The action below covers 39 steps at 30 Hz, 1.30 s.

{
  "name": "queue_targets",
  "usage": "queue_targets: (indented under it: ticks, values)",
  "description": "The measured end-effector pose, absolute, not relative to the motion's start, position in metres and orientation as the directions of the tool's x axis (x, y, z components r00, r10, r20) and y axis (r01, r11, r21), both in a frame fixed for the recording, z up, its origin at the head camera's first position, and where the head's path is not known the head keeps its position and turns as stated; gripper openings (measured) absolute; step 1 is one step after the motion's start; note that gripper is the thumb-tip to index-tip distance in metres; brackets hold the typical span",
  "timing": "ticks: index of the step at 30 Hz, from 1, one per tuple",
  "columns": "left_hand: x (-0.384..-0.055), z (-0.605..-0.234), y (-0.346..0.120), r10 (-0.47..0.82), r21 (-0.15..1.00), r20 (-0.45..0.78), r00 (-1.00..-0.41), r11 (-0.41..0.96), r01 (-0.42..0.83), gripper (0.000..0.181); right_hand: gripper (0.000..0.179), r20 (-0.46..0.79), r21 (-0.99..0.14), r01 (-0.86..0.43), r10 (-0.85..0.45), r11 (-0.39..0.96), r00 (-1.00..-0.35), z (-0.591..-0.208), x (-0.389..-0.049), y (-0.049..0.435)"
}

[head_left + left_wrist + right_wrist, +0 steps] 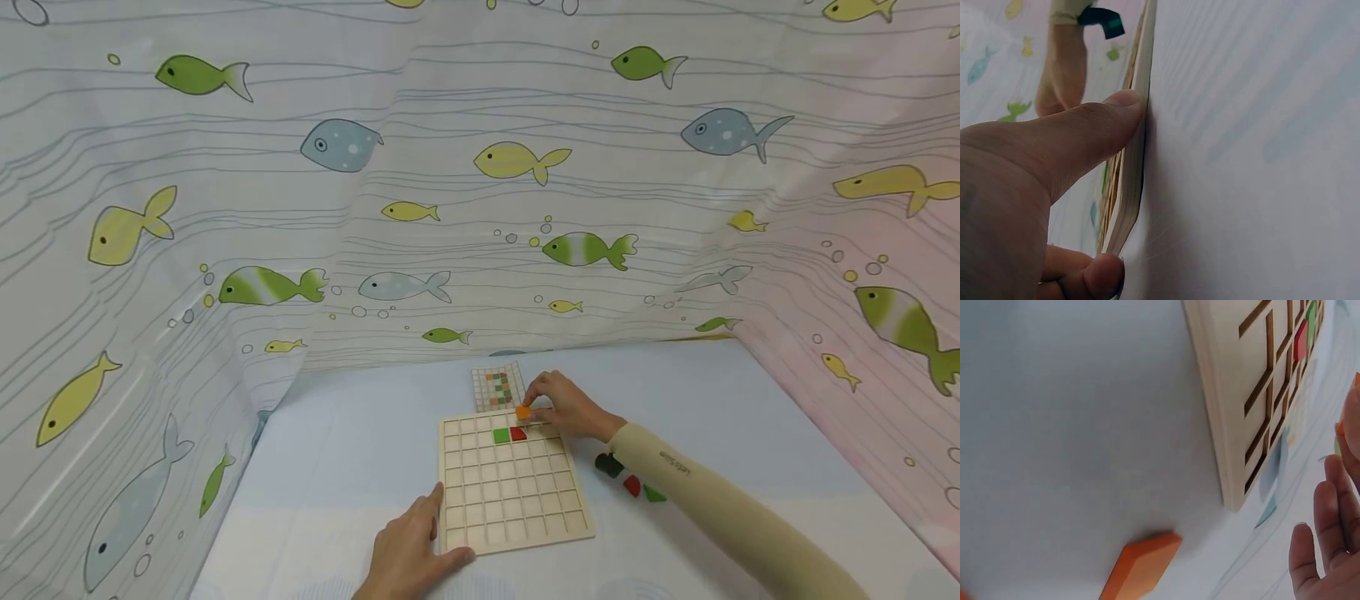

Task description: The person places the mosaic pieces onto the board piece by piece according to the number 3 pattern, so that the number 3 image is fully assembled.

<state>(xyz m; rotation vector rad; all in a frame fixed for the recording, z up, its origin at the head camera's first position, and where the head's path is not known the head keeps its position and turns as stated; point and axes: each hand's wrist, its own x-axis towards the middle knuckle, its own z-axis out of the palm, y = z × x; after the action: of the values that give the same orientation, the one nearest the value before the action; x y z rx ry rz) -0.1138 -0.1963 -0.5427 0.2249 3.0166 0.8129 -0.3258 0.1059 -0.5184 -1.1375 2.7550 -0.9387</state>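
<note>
A square wooden grid board lies on the table, with a green square tile and a red tile with a rounded side side by side in its upper cells. My left hand holds the board's near left corner, thumb on the front edge and fingers along the left side; the left wrist view shows the thumb against the edge. Over the board's far side, my right hand pinches an orange tile between thumb and fingertips. In the right wrist view the other fingers are extended.
Behind the board lies a pattern card with coloured cells. Right of the board, partly under the forearm, are dark pieces, a red piece and a green piece. An orange piece shows in the right wrist view. Fish-patterned curtains surround the table.
</note>
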Motion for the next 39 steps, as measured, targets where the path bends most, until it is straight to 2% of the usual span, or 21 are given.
queue_targets:
  ticks: [14,21,28,39]
  values:
    - [-0.113,-0.542,-0.197,0.155,0.507,0.01,-0.988,0.85,0.139,0.112,0.012,0.173,-0.499,-0.662,-0.684,0.56,-0.709,-0.525,-0.316,0.07]
    - [-0.114,-0.545,-0.197,0.163,0.506,0.028,-0.986,0.849,0.155,0.11,0.016,0.232,-0.439,-0.736,-0.727,0.515,-0.647,-0.53,-0.31,0.059]
    - [-0.114,-0.546,-0.198,0.167,0.506,0.041,-0.985,0.847,0.165,0.109,0.019,0.256,-0.396,-0.77,-0.745,0.501,-0.616,-0.531,-0.308,0.048]
    - [-0.113,-0.544,-0.198,0.171,0.505,0.052,-0.984,0.845,0.174,0.109,0.019,0.212,-0.405,-0.749,-0.743,0.525,-0.635,-0.534,-0.309,0.043]
